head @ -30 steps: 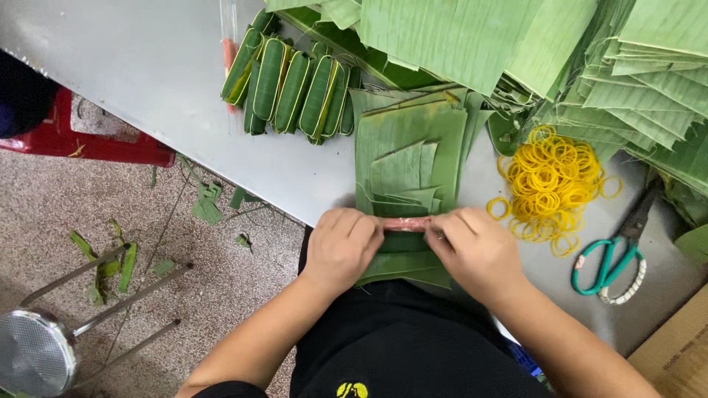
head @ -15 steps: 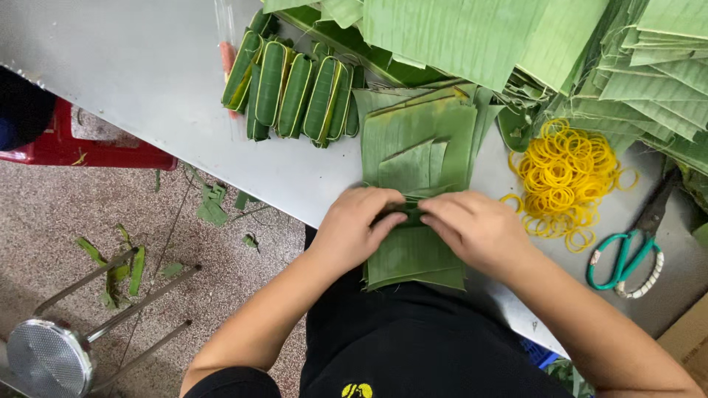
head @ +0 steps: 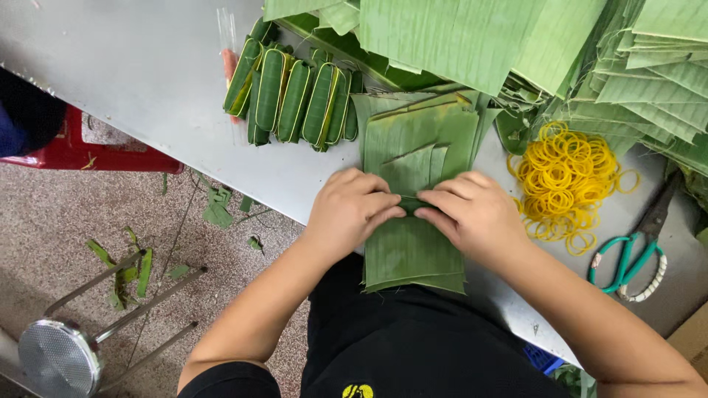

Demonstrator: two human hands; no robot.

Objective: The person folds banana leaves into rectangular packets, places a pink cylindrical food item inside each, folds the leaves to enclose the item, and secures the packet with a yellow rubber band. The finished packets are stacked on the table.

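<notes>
Banana leaf stack (head: 413, 250) right at the table's (head: 133, 81) near edge, hanging slightly over it. Left hand (head: 352, 208) and right hand (head: 472, 214) both curled down, fingertips pinching one small folded leaf bundle (head: 410, 204). Yellow rubber bands (head: 568, 184) just beside, green scissors (head: 627, 262) toward the right edge.

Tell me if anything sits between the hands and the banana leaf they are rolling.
Nothing visible does. The left hand and right hand both rest directly on the banana leaf stack, fingertips meeting over its rolled fold; the rubber bands lie off to the side.
</notes>
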